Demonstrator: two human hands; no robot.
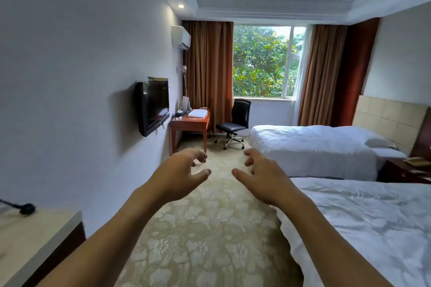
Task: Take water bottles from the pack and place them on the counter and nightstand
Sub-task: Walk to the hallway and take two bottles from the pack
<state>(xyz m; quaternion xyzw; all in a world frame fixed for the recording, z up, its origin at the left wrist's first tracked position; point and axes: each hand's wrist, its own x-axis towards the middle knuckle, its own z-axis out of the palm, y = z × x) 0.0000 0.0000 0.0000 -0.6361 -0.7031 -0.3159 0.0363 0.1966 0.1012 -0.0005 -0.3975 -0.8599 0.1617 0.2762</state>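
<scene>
Both my arms reach forward over the carpeted aisle of a hotel room. My left hand (pixel 180 170) and my right hand (pixel 261 176) hang side by side with curled, parted fingers and hold nothing. A pale counter (pixel 35 237) juts out from the left wall at the lower left, near my left forearm. A dark wooden nightstand (pixel 401 171) stands between the two beds at the right edge, with a phone-like object on it. No water bottles and no pack are in view.
Two white beds (pixel 363 223) fill the right side. A wall TV (pixel 152 106), a red-brown desk (pixel 190 123) with folded towels, and a black office chair (pixel 234 121) lie ahead by the window. A black cable end rests on the counter.
</scene>
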